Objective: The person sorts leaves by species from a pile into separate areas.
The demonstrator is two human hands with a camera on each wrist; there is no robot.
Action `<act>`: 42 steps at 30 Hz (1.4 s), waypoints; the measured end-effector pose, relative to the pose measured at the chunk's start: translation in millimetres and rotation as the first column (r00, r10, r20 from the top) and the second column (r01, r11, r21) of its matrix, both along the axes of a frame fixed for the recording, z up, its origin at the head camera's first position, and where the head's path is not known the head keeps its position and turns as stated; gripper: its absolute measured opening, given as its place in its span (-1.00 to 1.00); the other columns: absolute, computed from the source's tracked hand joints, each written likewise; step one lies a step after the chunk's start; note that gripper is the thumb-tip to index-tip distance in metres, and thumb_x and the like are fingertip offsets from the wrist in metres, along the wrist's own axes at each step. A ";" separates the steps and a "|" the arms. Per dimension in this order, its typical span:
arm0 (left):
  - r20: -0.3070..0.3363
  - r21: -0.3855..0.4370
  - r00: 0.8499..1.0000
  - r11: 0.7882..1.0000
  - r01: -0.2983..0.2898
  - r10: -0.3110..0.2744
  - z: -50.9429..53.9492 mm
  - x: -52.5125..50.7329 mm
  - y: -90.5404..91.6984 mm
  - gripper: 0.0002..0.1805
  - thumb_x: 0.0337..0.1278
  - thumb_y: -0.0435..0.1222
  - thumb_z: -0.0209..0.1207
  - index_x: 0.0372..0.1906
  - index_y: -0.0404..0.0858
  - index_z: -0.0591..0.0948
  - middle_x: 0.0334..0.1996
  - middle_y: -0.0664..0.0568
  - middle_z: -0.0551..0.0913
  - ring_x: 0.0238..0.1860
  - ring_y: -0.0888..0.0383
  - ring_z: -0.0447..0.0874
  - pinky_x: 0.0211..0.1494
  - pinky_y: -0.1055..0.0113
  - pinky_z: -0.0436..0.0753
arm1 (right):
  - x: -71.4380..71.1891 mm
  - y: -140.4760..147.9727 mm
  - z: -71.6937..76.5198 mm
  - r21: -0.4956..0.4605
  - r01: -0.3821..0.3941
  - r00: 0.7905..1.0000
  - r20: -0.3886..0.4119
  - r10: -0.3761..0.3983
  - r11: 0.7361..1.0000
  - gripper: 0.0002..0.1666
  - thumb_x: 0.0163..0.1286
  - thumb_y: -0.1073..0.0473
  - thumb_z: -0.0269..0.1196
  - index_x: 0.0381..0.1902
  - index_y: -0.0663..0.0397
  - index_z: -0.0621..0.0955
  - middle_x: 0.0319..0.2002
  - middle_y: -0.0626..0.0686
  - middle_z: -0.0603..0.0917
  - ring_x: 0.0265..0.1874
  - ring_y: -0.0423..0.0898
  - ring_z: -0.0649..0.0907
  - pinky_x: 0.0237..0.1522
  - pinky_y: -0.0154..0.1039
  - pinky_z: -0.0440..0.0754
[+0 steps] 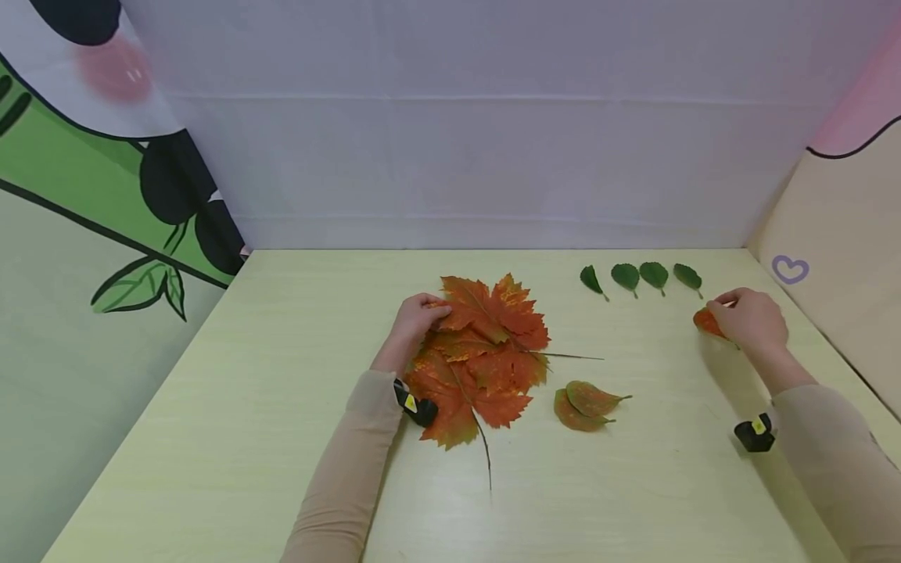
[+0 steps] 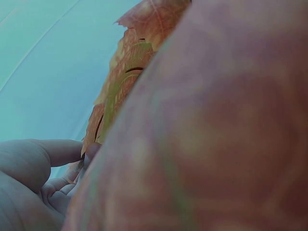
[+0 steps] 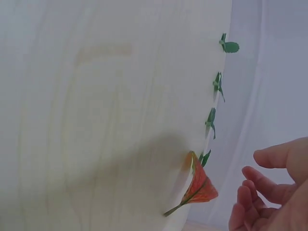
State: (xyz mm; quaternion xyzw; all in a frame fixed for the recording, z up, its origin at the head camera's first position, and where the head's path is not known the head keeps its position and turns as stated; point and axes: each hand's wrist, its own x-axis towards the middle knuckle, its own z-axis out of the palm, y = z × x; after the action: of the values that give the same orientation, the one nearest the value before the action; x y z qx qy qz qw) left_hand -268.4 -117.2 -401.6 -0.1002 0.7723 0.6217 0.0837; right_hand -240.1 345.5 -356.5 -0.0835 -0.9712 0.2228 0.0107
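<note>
While both hands are at work on the pale, wood-grained table [image 1: 281,360], only the left plainly holds anything. The left hand [image 1: 421,314], at 10 o'clock of an overlapping heap of large, lobed, orange-red leaves with thin dark stems [image 1: 486,367], pinches the edge between thumb and finger; whether one blade or several are caught cannot be told. The right hand [image 1: 755,322], its thumb and fingertips parted and apart from the leaf in the right wrist view, is just beside a small, orange-red leaf with a short stem [image 1: 706,322], which lies at 3 o'clock of the heap. Four small, rounded, dark green leaves [image 1: 653,274] form a row at 2 o'clock; two small, oval leaves mottled green and orange [image 1: 594,397] overlap at 4 o'clock. The step appears to be setting the small leaf down near the row. For a clean result, the right fingers should clear it upward without brushing it, correcting its angle by the stem; the left should isolate one blade before lifting, lest the lobes snag.
</note>
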 end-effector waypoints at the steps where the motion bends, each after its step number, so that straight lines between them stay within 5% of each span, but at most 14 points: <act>1: -0.001 -0.003 1.000 1.000 0.001 -0.001 -0.1 0.0 -0.1 -0.76 0.14 -0.30 0.15 -0.13 -0.34 0.52 -0.47 0.07 0.50 -0.49 0.19 0.46 -0.35 0.39 0.46 | 1.5 -4.4 1.4 -0.002 -0.019 1.000 -0.006 0.019 1.000 -0.48 0.34 -0.05 -0.04 -0.10 0.35 0.48 -0.19 0.35 0.50 -0.31 0.21 0.52 -0.59 -0.25 0.38; 13: -0.005 -0.006 1.000 1.000 0.001 -0.001 -0.4 -2.9 0.3 -0.77 0.14 -0.30 0.15 -0.12 -0.31 0.50 -0.40 0.02 0.51 -0.46 0.16 0.46 -0.35 0.38 0.48 | 20.7 -58.5 11.3 -0.014 -0.299 0.954 0.001 0.299 0.954 -0.55 0.30 -0.07 0.10 -0.15 0.24 0.57 -0.28 0.20 0.59 -0.34 0.04 0.54 -0.43 -0.24 0.39; 25: -0.004 -0.016 1.000 1.000 -0.008 0.008 -1.9 -3.4 0.5 -0.77 0.14 -0.30 0.15 -0.12 -0.31 0.51 -0.40 0.03 0.50 -0.46 0.17 0.46 -0.36 0.39 0.47 | 40.3 -99.4 3.5 -0.145 -0.513 0.845 0.084 0.528 0.846 -0.69 0.19 -0.01 0.25 -0.25 0.10 0.61 -0.40 -0.05 0.58 -0.38 -0.13 0.53 -0.39 -0.28 0.44; 32: 0.000 -0.029 1.000 0.999 -0.016 0.016 -3.0 -2.2 1.1 -0.78 0.12 -0.28 0.17 -0.16 -0.30 0.53 -0.46 0.06 0.49 -0.48 0.18 0.45 -0.37 0.40 0.47 | 52.2 -113.9 2.9 -0.187 -0.564 0.801 0.112 0.588 0.804 -0.70 0.14 0.03 0.30 -0.25 0.11 0.59 -0.45 -0.07 0.56 -0.46 -0.16 0.50 -0.46 -0.32 0.43; 42: -0.005 -0.041 1.000 0.999 -0.013 0.013 -2.7 -1.0 1.1 -0.79 0.13 -0.27 0.16 -0.16 -0.29 0.53 -0.46 0.07 0.49 -0.47 0.17 0.45 -0.35 0.39 0.46 | 64.0 -127.4 2.0 -0.113 -0.638 0.733 0.213 0.646 0.762 -0.49 -0.01 -0.04 0.39 -0.12 0.05 0.58 -0.32 -0.09 0.57 -0.27 -0.10 0.51 -0.30 -0.25 0.46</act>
State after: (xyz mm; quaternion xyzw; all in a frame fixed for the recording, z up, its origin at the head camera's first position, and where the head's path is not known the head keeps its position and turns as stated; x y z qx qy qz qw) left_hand -269.4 -116.1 -404.2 -0.1053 0.7844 0.6065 0.0756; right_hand -176.1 218.0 -354.4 0.2304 -0.9304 0.2168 -0.1850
